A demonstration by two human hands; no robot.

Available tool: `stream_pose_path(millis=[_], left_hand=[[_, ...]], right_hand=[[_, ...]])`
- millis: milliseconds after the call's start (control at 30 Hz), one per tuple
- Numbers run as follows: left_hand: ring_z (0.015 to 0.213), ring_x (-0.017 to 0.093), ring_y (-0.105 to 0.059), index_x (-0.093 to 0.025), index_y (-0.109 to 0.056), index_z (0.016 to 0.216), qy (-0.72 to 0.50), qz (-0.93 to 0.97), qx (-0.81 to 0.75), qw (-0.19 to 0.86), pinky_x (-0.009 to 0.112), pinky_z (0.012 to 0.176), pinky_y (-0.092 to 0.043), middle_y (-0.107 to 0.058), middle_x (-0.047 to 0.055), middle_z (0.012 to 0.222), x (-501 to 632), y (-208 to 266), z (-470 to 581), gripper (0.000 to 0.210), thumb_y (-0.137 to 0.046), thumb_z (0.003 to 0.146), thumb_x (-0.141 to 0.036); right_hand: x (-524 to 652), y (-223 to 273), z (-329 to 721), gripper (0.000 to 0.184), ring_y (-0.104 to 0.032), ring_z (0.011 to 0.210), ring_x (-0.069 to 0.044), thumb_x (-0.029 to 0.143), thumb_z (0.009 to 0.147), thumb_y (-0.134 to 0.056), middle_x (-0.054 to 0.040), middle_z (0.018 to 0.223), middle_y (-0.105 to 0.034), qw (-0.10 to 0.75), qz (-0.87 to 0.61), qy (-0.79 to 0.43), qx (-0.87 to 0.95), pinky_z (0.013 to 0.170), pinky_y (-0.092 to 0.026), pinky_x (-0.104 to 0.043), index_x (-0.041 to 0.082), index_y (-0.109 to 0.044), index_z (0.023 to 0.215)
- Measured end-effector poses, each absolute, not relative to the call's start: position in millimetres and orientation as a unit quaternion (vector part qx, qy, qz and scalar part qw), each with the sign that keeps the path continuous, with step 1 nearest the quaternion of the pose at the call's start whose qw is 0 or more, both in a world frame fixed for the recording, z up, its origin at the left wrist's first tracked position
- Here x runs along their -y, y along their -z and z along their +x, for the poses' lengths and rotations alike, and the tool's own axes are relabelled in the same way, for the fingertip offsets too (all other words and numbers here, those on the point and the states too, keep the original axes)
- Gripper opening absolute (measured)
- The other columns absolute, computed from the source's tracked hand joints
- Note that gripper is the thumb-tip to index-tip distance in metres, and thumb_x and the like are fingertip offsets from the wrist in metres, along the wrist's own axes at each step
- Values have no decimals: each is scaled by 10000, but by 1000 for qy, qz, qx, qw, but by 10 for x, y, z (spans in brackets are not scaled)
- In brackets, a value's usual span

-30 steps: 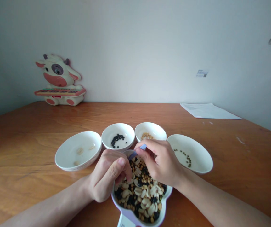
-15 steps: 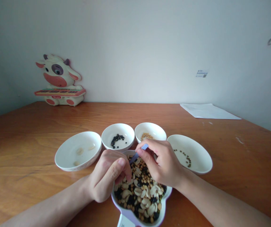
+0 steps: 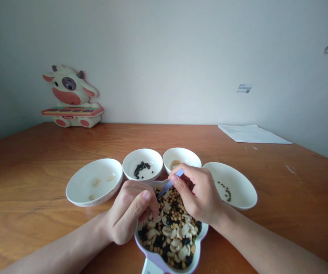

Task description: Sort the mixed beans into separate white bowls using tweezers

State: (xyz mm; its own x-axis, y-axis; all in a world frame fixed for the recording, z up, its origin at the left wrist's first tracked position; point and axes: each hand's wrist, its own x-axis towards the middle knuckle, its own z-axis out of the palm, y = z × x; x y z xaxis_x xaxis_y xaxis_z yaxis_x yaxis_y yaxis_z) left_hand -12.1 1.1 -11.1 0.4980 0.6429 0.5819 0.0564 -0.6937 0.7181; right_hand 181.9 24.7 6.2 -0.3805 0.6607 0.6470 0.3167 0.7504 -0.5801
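My right hand (image 3: 199, 192) is closed in a pinch around slim lilac tweezers (image 3: 168, 185). They slant down to the left, the narrow end among the beans near the far side of a white-and-lilac lobed tray (image 3: 202, 243). Inside the tray lies a mix of peanut halves (image 3: 177, 243), yellow soybeans (image 3: 178, 210) and black beans. My left hand (image 3: 133, 209) is curled over the tray's left rim; its fingertips are partly hidden, and I cannot see what they hold.
Beyond the tray stand several white bowls: one with a few pale pieces (image 3: 76, 186), one with black beans (image 3: 128, 161), one with soybeans (image 3: 194, 156), one with small green beans (image 3: 245, 190). A cow toy keyboard (image 3: 72, 110) and papers (image 3: 252, 134) are at the back.
My right hand has shifted slightly to the right and up with the tweezers, showing more of their length. My left hand and the tray stay in place.
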Motion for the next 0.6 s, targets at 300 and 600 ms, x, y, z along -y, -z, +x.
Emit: stream_pose_path(millis=[300, 600], left_hand=[[442, 85, -422, -91, -616, 611, -457, 801, -217, 320, 226, 493, -358, -447, 15, 456, -3, 99, -105, 631, -236, 1028, -373], [440, 83, -417, -92, -609, 599, -458, 802, -220, 315, 228, 497, -357, -449, 16, 454, 3, 113, -120, 636, -233, 1030, -370]], right_hand=[[-248, -62, 1825, 174, -518, 590, -138, 203, 892, -508, -19, 637, -577, 419, -289, -198, 838, 562, -373, -270, 139, -610, 766], [-246, -93, 1791, 161, -528, 588, -123, 174, 894, -516, -15, 645, -601, 412, -267, -199, 848, 564, -383, -256, 133, -625, 783]])
